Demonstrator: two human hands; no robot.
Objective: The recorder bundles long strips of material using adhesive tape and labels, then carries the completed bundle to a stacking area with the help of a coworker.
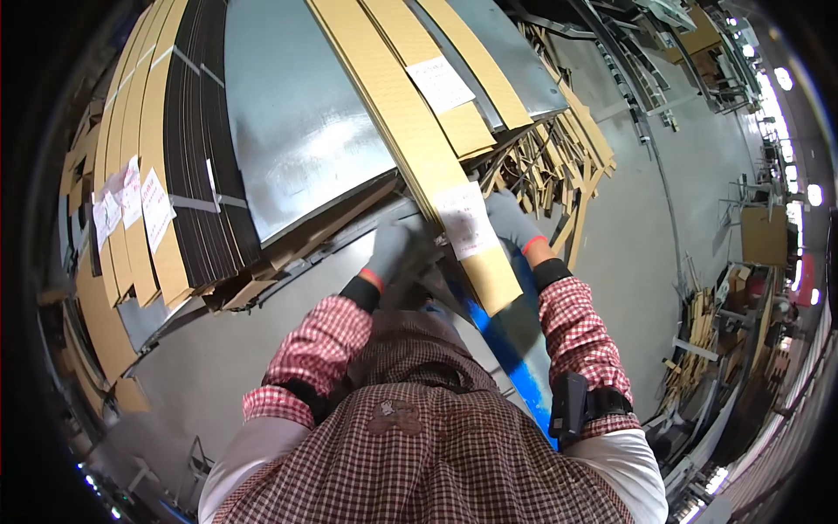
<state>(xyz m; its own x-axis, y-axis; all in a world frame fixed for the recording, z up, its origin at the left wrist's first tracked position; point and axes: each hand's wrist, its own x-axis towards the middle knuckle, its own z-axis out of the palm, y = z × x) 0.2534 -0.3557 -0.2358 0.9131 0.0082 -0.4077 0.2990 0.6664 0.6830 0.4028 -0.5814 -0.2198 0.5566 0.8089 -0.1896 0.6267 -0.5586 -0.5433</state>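
Note:
A long tan cardboard strip (491,278), possibly several stacked together, juts toward me past the edge of the metal-topped table (297,113). A white printed label (467,223) lies on it near its close end. My right hand (513,218), in a grey glove with a red cuff, is closed at the strip's right edge, its fingertips partly hidden. On the left side, my left hand (393,249), gloved the same way, is just beside the strip below the table edge. Its fingers are blurred and dark, so their hold cannot be made out.
Shorter labelled cardboard strips (471,131) lie on the table to the right. Bundled tan and black strips (196,148) stand at the left, strapped. A heap of cardboard offcuts (559,166) is beyond my right hand. A blue surface (528,384) slants beneath the strip.

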